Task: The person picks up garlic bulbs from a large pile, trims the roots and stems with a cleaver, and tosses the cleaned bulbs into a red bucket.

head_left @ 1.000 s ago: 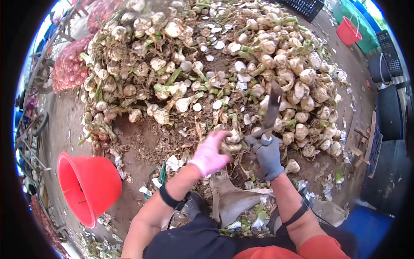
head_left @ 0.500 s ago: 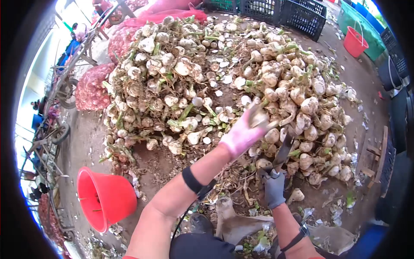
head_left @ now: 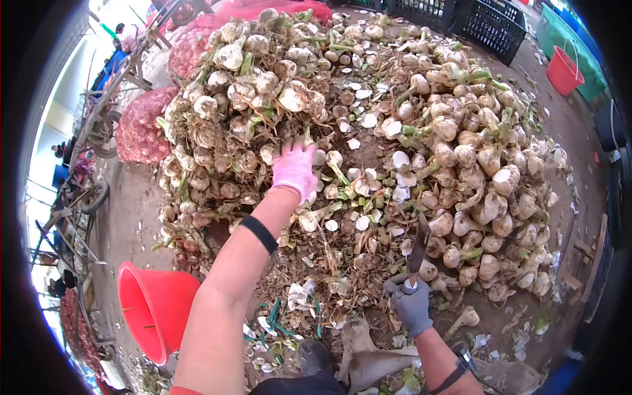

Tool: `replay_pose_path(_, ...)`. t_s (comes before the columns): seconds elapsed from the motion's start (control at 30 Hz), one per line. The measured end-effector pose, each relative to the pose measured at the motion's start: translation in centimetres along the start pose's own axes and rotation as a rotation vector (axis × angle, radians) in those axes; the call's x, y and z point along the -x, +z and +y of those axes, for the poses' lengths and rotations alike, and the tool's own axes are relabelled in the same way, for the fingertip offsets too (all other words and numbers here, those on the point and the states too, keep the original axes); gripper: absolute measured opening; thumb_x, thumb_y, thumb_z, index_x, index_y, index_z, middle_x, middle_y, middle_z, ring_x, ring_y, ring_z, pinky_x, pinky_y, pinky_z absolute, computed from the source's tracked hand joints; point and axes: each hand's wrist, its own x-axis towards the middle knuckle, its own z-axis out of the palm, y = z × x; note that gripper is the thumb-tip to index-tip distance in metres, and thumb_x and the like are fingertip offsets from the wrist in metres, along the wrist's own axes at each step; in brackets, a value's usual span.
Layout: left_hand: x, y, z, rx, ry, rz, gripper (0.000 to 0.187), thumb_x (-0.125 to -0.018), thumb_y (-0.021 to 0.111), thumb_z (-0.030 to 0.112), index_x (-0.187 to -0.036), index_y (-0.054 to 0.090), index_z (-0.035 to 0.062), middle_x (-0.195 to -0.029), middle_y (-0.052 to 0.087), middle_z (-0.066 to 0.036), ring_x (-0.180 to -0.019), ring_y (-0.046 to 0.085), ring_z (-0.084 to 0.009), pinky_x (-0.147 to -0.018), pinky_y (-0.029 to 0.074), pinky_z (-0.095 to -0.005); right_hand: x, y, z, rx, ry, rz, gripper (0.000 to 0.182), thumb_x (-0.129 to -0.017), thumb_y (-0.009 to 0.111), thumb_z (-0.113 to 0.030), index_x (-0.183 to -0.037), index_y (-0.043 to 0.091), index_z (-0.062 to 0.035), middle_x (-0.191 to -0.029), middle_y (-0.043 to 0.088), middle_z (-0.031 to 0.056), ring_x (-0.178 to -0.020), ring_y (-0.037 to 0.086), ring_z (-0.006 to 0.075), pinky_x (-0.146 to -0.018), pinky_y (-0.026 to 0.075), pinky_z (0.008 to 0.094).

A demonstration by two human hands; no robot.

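My left hand [head_left: 294, 170], in a pink glove with dark fingertips, reaches into the left heap of garlic bulbs [head_left: 227, 118]. Its fingertips are among the stems and roots, and whether they grip a bulb is unclear. In a grey glove, my right hand [head_left: 409, 304] is closed around the handle of a knife [head_left: 419, 247], its dark blade pointing up. The blade is beside the near left edge of the right heap of bulbs [head_left: 487, 197]. Cut stem pieces and dry leaves [head_left: 349, 253] lie between the heaps.
A red bucket [head_left: 158, 309] lies tilted at the lower left. Pink net sacks [head_left: 145, 125] stand by metal carts [head_left: 92, 191] on the left. Black crates [head_left: 490, 29] and another red bucket [head_left: 565, 71] are at the back right. A wooden stool [head_left: 586, 257] is at right.
My left hand has moved left from the right heap to the left heap, and the bulb it held is gone from it. My right hand still holds the knife, slightly lower. The view has shifted.
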Motion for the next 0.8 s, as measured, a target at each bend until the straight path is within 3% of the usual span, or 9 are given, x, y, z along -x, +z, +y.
replay_pose_path(0.17,-4.1,1.6,0.9,-0.133,0.031,-0.204,0.074,-0.077,0.073,0.037,-0.142,0.040,0.0242,-0.152,0.032,-0.005,-0.142,0.024,-0.0322,-0.112,0.031,-0.0506,-1.8,0.1,1.1,0.019,0.028,0.030,0.014,-0.081,0.075,-0.005,-0.085,0.062,-0.0020,-0.070,0.062,0.0000,-0.063,0.056,0.0063,-0.055,0.043,0.0223)
replay_pose_path(0.23,-4.8,2.4,1.3,-0.182,0.004,-0.216,0.068,-0.078,0.070,0.034,-0.140,0.045,0.0274,-0.154,0.030,-0.002,-0.143,0.022,-0.0332,-0.105,0.039,-0.0521,-2.2,-0.2,1.7,0.051,0.005,0.075,0.017,-0.080,0.072,-0.002,-0.090,0.058,-0.0032,-0.063,0.055,-0.0012,-0.047,0.045,0.0053,-0.041,0.033,0.0216)
replay_pose_path(0.43,-3.1,1.2,0.9,-0.137,-0.048,-0.350,0.045,-0.088,0.061,0.028,-0.131,0.052,0.0182,-0.145,0.037,-0.004,-0.137,0.032,-0.0322,-0.105,0.046,-0.0475,-2.3,0.3,1.4,0.050,-0.012,0.090,0.018,-0.079,0.071,-0.001,-0.091,0.058,-0.0027,-0.063,0.054,-0.0019,-0.047,0.045,0.0057,-0.041,0.033,0.0220)
replay_pose_path(0.47,-1.5,1.2,0.6,-0.233,-0.001,-0.355,0.036,-0.094,0.051,0.025,-0.128,0.052,0.0148,-0.144,0.039,-0.006,-0.135,0.035,-0.0355,-0.088,0.059,-0.0404,-2.3,0.3,1.4,0.045,-0.012,0.089,0.018,-0.079,0.071,-0.001,-0.091,0.058,-0.0027,-0.063,0.054,-0.0019,-0.047,0.045,0.0057,-0.041,0.033,0.0220)
replay_pose_path(0.57,4.7,1.9,-0.3,-0.063,-0.023,-0.269,0.028,-0.088,0.061,0.020,-0.115,0.059,0.0132,-0.145,0.039,-0.006,-0.135,0.035,-0.0365,-0.101,0.051,-0.0456,-2.3,0.0,1.8,0.068,-0.046,0.067,0.018,-0.079,0.071,0.000,-0.091,0.058,-0.0024,-0.063,0.054,-0.0022,-0.047,0.045,0.0058,-0.041,0.033,0.0222)
replay_pose_path(0.6,6.9,1.1,-0.5,0.066,-0.038,-0.289,0.018,-0.090,0.060,0.019,-0.106,0.063,0.0125,-0.145,0.040,-0.009,-0.137,0.032,-0.0391,-0.111,0.041,-0.0468,-2.3,0.0,2.1,0.069,-0.041,0.065,0.017,-0.080,0.071,0.000,-0.090,0.058,-0.0024,-0.062,0.053,-0.0022,-0.046,0.045,0.0059,-0.041,0.033,0.0223)
replay_pose_path(0.63,8.9,2.6,-1.4,0.121,-0.048,-0.281,0.015,-0.087,0.064,0.018,-0.100,0.063,0.0118,-0.143,0.041,-0.010,-0.135,0.033,-0.0411,-0.111,0.040,-0.0491,-2.5,0.0,2.4,0.072,-0.037,0.061,0.016,-0.081,0.071,0.000,-0.090,0.058,-0.0025,-0.061,0.053,-0.0023,-0.045,0.045,0.0060,-0.041,0.032,0.0224)
replay_pose_path(0.67,11.0,3.8,-2.2,-0.001,0.020,-0.268,0.031,-0.080,0.069,0.022,-0.108,0.060,0.0129,-0.142,0.042,-0.008,-0.134,0.033,-0.0419,-0.101,0.049,-0.0481,-2.8,-0.1,2.9,0.118,-0.084,0.039,0.014,-0.082,0.071,-0.001,-0.089,0.058,-0.0026,-0.059,0.052,-0.0025,-0.044,0.044,0.0061,-0.040,0.032,0.0226)
replay_pose_path(0.8,20.0,4.9,-3.7,0.254,0.020,-0.163,0.027,-0.075,0.071,0.019,-0.100,0.064,0.0135,-0.135,0.050,-0.010,-0.130,0.037,-0.0427,-0.112,0.034,-0.0491,-2.5,0.9,2.1,0.169,-0.095,0.000,0.016,-0.081,0.072,-0.002,-0.089,0.059,-0.0035,-0.060,0.052,-0.0028,-0.045,0.045,0.0057,-0.040,0.033,0.0225)
